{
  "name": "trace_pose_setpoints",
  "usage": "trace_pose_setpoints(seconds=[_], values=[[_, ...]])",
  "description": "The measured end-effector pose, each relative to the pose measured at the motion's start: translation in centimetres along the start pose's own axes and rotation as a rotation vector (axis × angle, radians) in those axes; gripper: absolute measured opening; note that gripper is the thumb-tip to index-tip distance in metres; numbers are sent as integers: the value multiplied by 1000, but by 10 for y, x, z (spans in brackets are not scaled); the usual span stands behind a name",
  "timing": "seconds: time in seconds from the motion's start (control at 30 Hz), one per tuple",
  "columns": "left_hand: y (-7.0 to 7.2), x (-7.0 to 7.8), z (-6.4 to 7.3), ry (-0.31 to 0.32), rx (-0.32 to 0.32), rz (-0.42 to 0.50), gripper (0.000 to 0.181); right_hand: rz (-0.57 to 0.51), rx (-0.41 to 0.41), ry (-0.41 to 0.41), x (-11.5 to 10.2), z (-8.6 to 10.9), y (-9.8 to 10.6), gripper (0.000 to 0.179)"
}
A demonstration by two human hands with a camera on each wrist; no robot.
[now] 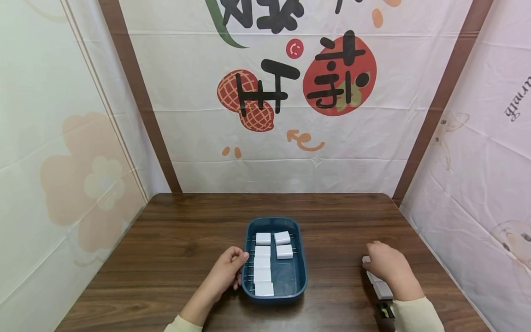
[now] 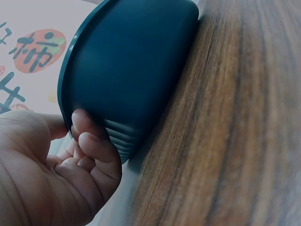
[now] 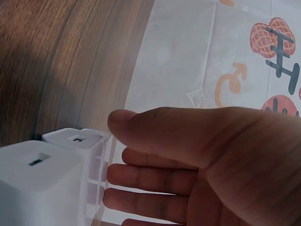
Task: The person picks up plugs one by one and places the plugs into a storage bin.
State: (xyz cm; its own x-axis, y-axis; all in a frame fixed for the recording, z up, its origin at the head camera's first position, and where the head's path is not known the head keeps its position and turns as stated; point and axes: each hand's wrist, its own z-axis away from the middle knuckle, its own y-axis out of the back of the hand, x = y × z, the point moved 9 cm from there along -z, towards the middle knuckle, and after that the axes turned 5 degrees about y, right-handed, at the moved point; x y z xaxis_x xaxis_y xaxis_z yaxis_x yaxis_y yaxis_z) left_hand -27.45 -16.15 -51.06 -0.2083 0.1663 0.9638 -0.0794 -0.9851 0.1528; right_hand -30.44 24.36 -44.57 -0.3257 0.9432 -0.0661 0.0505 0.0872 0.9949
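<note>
My left hand [image 1: 226, 272] pinches the left rim of a dark blue plastic tray [image 1: 305, 276], thumb over the edge; in the left wrist view, the curled fingers [image 2: 96, 146] lie against its outer wall. White plug chargers [image 1: 262, 262] stand inside, several in a left column and two at the right, metal prongs facing the side walls. At the right of the table, my right hand [image 1: 387, 265] reaches over a row of white chargers [image 1: 382, 289]. In the right wrist view, its extended thumb and fingers come up beside a charger [image 3: 70, 137] with a port on top; contact is unclear.
The brown wood-grain table [image 1: 182, 230] carries the tray near its middle. Printed white curtains [image 1: 191, 138] hang behind it and at both sides. A small dark device [image 1: 386, 310] shows under the right wrist.
</note>
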Motion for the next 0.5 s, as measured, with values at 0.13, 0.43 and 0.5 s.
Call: trace_pose_setpoints(seconds=[0.13, 0.43, 0.5], values=[[0, 0, 0, -2, -3, 0, 27, -1, 2, -13, 2, 1, -1, 24], [1, -1, -1, -7, -8, 5, 27, -13, 10, -40, 4, 1, -4, 13], [1, -1, -1, -6, -8, 4, 27, -14, 12, -41, 3, 1, -4, 12]])
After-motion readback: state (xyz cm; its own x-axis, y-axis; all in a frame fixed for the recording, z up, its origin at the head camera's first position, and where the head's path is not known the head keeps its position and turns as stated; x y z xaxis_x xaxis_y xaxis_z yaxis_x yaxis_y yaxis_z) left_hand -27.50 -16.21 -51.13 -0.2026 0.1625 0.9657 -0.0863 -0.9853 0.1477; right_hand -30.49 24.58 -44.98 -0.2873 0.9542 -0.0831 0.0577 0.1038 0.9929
